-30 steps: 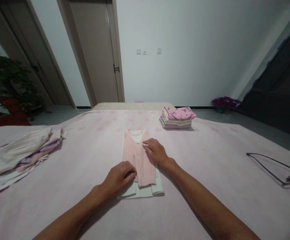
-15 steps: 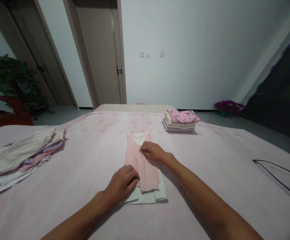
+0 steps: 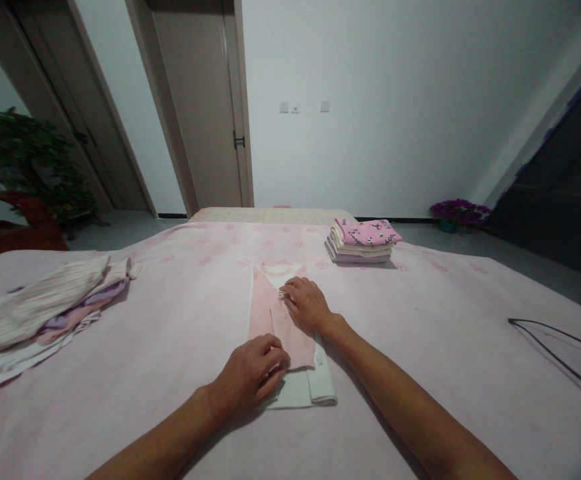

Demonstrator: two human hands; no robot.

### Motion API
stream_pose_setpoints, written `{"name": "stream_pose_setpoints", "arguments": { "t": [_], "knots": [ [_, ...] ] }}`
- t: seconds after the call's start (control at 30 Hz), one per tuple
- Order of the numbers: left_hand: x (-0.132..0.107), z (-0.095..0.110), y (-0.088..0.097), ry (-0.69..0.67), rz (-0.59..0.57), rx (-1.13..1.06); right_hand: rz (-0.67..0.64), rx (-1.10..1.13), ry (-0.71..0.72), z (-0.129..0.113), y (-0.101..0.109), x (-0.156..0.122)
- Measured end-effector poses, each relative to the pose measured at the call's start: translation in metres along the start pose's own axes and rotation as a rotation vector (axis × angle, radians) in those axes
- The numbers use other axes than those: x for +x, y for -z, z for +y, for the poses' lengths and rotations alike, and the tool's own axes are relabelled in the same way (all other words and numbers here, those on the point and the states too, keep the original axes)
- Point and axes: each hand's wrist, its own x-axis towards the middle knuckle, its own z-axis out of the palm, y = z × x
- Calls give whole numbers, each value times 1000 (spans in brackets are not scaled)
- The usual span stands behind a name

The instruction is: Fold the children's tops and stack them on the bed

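Note:
A pink and white long-sleeved top (image 3: 261, 307) lies on the bed, its neckline facing away from me. One pink sleeve is turned in over its front, and the white hem shows at the near end. My left hand (image 3: 255, 373) is closed with its fingertips on the sleeve's cuff end, low on the top. Higher up, my right hand (image 3: 306, 303) pinches the fabric near the shoulder, fingers bent and the palm over the sleeve. The palms hide part of the sleeve and the right edge.
Folded clothes (image 3: 363, 241) form a neat stack at the far right, a pink printed piece on top. Loose clothes (image 3: 45, 307) lie heaped at the left. A black hanger (image 3: 550, 347) rests at the right on the pale pink bedsheet (image 3: 180, 300).
The sleeve's cuff end has shifted up, away from the hem. My left hand has moved slightly right, and my right hand has turned and come slightly lower over the sleeve.

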Motion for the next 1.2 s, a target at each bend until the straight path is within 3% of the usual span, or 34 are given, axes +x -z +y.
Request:
{"name": "stream_pose_setpoints", "arguments": {
  "t": [0.2,0.33,0.47,0.6,0.77,1.03,1.2],
  "knots": [
    [4,2,-3,-8,-80,82,-53,58,97,-10,-10,-15],
    [5,-2,-4,10,-51,3,81,70,-105,6,-17,-11],
    [19,-17,-1,183,118,-49,114,30,-345,34,-22,-3],
    [53,-38,-1,339,259,19,33,-3,-362,48,-24,5],
    [82,-58,-10,469,146,77,-108,-8,-316,49,-25,15],
    [76,-60,-15,615,105,211,-211,0,-257,55,-27,23],
    [74,-60,-17,590,78,386,-228,-8,-267,57,-28,22]
  ]
}}
